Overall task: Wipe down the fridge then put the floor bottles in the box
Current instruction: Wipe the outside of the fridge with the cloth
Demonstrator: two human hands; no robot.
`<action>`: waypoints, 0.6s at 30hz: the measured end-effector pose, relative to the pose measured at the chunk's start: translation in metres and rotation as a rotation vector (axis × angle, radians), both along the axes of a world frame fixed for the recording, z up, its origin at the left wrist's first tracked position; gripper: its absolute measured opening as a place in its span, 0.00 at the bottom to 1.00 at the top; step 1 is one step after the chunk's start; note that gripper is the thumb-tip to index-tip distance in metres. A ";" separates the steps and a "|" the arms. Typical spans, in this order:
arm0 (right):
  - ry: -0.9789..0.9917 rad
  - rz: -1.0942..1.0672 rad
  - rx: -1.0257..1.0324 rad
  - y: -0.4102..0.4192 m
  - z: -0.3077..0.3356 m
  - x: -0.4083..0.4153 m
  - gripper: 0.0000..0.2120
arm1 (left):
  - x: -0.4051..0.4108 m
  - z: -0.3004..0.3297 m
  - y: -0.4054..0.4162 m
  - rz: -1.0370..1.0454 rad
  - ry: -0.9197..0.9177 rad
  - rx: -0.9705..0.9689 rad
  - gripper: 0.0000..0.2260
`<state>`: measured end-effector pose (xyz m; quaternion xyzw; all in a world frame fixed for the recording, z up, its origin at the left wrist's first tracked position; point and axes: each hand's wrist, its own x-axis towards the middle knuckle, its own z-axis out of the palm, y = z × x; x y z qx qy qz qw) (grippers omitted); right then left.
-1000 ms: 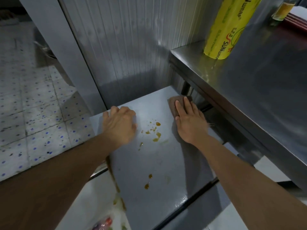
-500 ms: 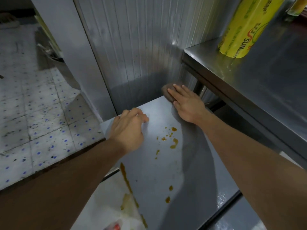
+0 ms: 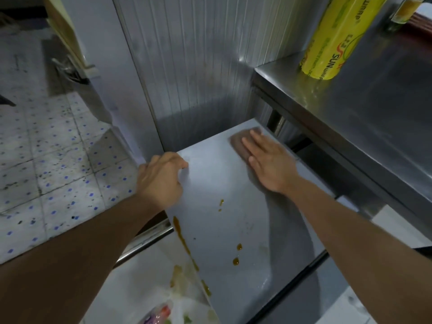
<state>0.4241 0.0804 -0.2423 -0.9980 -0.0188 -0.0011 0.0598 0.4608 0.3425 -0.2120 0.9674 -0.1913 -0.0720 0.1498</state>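
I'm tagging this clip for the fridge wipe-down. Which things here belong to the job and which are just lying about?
Part of the job:
- brown cloth under the flat right hand
- fridge top, with brown drips left
- left hand gripping its far left edge

Just lying about:
- yellow wrap roll on the steel shelf
- glass bottle behind it

Dim, cool indoor light. Glare on steel shelf (image 3: 364, 108); forearm shadow across fridge top (image 3: 233, 230). Right hand (image 3: 271, 164) slightly motion-blurred. Wide-angle bending at edges; light source possibly overhead.
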 end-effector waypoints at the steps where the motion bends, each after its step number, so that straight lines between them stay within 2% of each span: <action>1: 0.020 -0.074 -0.036 -0.002 -0.002 0.012 0.25 | 0.001 -0.001 0.001 -0.006 -0.002 -0.010 0.25; 4: 0.026 -0.123 -0.056 0.010 -0.002 0.016 0.25 | 0.001 -0.004 0.003 -0.013 -0.001 -0.021 0.25; 9: 0.019 0.207 -0.002 0.056 0.004 -0.065 0.25 | -0.003 -0.005 0.001 -0.009 -0.037 0.026 0.25; 11: 0.033 0.247 0.013 0.049 0.004 -0.085 0.24 | -0.005 -0.004 0.000 -0.002 -0.038 0.029 0.24; 13: 0.024 0.122 -0.031 0.020 0.000 -0.085 0.25 | -0.006 -0.004 -0.001 0.000 -0.040 0.039 0.24; 15: 0.060 -0.115 -0.076 -0.008 -0.002 -0.070 0.26 | -0.008 -0.003 -0.001 0.009 -0.045 0.042 0.24; 18: 0.085 -0.375 -0.047 -0.009 -0.002 -0.047 0.26 | -0.010 -0.003 0.001 0.006 -0.032 0.023 0.24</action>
